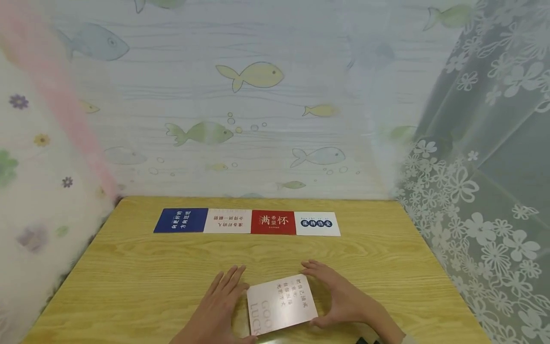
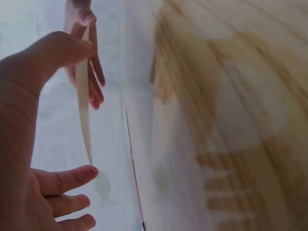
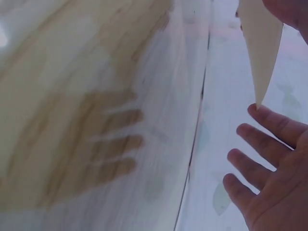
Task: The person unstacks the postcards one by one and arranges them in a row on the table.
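A pale pinkish card (image 1: 281, 313) printed with Chinese characters and "GOOD LUCK" is held up just above the wooden table, slightly tilted. My left hand (image 1: 216, 306) grips its left edge, thumb at the near corner and index finger at the far one. On the opposite edge my right hand (image 1: 345, 298) does the same. Both wrist views show the card (image 2: 83, 96) edge-on, spanned between thumb and index fingertip and bowing a little. The other fingers of each hand are spread and touch nothing.
Toward the table's back lies a row of cards edge to edge: blue (image 1: 180, 220), pale pink (image 1: 227, 222), red (image 1: 273, 229) and white (image 1: 318, 231). Behind the table (image 1: 172, 267) hangs a fish-patterned curtain (image 1: 258, 119); flowered lace (image 1: 485, 215) borders the right side.
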{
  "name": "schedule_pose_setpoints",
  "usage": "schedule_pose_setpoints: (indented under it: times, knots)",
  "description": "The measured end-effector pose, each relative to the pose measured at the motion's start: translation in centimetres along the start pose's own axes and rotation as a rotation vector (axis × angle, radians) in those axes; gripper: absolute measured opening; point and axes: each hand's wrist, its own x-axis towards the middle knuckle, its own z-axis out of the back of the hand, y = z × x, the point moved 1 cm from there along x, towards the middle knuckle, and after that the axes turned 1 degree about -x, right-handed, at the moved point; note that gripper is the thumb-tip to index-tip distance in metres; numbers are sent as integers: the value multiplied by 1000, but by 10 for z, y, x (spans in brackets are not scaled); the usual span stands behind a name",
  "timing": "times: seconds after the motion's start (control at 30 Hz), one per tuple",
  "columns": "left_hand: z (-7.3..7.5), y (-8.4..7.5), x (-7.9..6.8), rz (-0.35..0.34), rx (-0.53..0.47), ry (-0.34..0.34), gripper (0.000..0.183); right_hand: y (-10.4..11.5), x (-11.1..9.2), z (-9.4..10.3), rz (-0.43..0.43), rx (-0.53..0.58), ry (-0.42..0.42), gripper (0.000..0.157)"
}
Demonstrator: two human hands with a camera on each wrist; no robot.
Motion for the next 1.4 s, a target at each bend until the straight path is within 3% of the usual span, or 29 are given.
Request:
schedule_pose_setpoints:
  times: [0.23, 0.43, 0.73, 1.03, 1.2, 1.4]
  knots:
    - [-1, 2, 6, -61, -55, -97, 97, -4, -5, 5, 14, 39, -35, 101]
    - [1, 2, 10, -69, -99, -136, 102, -6, -7, 10, 15, 44, -86, 104]
    - [1, -2, 25, -108, -189, -186, 101, -14, -12, 15, 38, 141, -196, 112]
    - [-16, -2, 57, -123, -285, -123, 102, -37, -22, 28, -52, 185, -211, 109]
    - [-25, -5, 78, -99, -327, -61, 103, -53, -27, 35, -82, 249, -208, 108]
    - [-38, -12, 109, -79, -329, 23, 101, -78, -34, 45, -140, 242, -205, 105]
